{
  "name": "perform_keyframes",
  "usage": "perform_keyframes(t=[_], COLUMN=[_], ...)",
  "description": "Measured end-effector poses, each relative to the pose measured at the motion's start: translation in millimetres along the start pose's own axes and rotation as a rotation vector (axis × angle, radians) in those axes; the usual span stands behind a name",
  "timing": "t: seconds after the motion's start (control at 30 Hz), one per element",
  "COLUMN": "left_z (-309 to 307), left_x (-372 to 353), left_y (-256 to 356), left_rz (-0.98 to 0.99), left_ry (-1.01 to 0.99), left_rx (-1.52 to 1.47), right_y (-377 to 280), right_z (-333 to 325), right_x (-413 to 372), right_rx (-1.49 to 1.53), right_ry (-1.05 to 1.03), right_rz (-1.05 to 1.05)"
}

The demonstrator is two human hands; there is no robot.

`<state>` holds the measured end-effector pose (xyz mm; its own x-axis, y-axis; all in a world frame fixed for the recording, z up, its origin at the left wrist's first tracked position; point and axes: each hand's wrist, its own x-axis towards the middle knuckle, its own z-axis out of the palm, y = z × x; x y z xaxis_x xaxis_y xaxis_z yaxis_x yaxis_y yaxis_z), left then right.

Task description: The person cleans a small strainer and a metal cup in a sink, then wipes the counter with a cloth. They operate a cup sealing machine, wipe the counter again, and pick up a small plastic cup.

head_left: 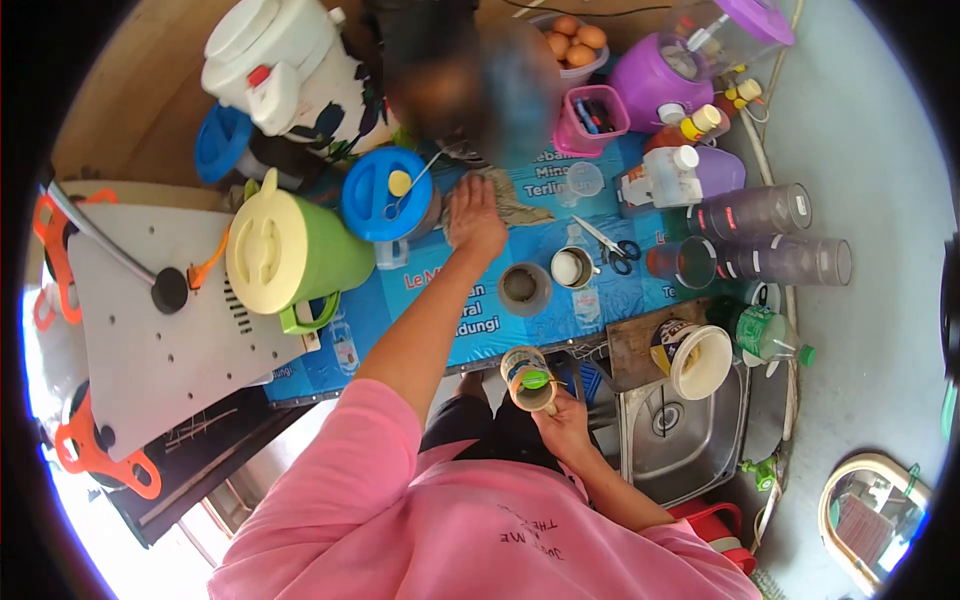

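My left hand (pixel 474 218) lies flat on a beige cloth (pixel 520 203) spread on the blue table cover, fingers stretched out. Low in front of my body, my right hand (pixel 562 428) is closed around the handle of a mug (pixel 521 366); something bright green (pixel 535 380) shows inside it. Between my hands on the table stand a grey cup (pixel 524 289) with dark contents and a mug (pixel 572 268) with something pale in it. Scissors (pixel 612 245) with black handles lie just beyond them.
A green pitcher (pixel 300 255), a blue-lidded container (pixel 385 195) and a white dispenser (pixel 290 80) stand at the left. Tall tumblers (pixel 780 262) and a purple blender (pixel 655 80) line the right. Below right is a steel sink (pixel 700 460) beside a white tub (pixel 702 362).
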<state>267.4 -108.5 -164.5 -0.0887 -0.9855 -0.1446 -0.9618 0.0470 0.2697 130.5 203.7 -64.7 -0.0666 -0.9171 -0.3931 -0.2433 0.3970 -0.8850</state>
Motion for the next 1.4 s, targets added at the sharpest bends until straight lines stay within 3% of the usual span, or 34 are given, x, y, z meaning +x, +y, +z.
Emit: perform_keyframes(t=[0.07, 0.17, 0.33, 0.47, 0.53, 0.67, 0.73, 0.83, 0.93, 1.13, 1.23, 1.4], left_z=[-4, -8, -11, -29, -40, -50, -52, -53, -48, -43, -40, -37], left_x=[3, -5, -80, -163, -202, -262, -281, -291, -289, -289, -289, -288], left_y=[-13, -31, -72, -122, -147, -190, -202, -214, -216, -218, -215, -215], left_rz=[0.328, 0.455, 0.417, 0.348, 0.278, 0.187, 0.142, 0.103, 0.077, 0.086, 0.084, 0.083], left_ry=[0.003, 0.023, 0.1, 0.005, -0.063, -0.145, -0.17, -0.2, -0.226, -0.213, -0.234, -0.243], left_rx=[-0.082, -0.038, -0.075, -0.125, -0.144, -0.155, -0.138, -0.204, -0.184, -0.144, -0.146, -0.115], right_y=[-1, 2, -6, -11, -14, 1, -7, -24, -28, -62, -53, -78], right_z=[5, 16, 35, 65, 80, 124, 139, 150, 157, 153, 153, 150], right_x=[-1, -1, 14, 40, 59, 107, 135, 171, 209, 259, 284, 245], right_rx=[0.003, 0.001, -0.075, 0.019, -0.119, 0.069, 0.11, 0.01, 0.101, 0.077, 0.029, 0.002], right_ry=[-0.014, -0.02, -0.028, -0.03, -0.009, 0.064, 0.196, 0.335, 0.414, 0.312, 0.311, 0.426], right_rz=[0.003, 0.017, -0.033, 0.003, -0.064, 0.0, -0.061, -0.088, -0.095, -0.024, -0.093, -0.199])
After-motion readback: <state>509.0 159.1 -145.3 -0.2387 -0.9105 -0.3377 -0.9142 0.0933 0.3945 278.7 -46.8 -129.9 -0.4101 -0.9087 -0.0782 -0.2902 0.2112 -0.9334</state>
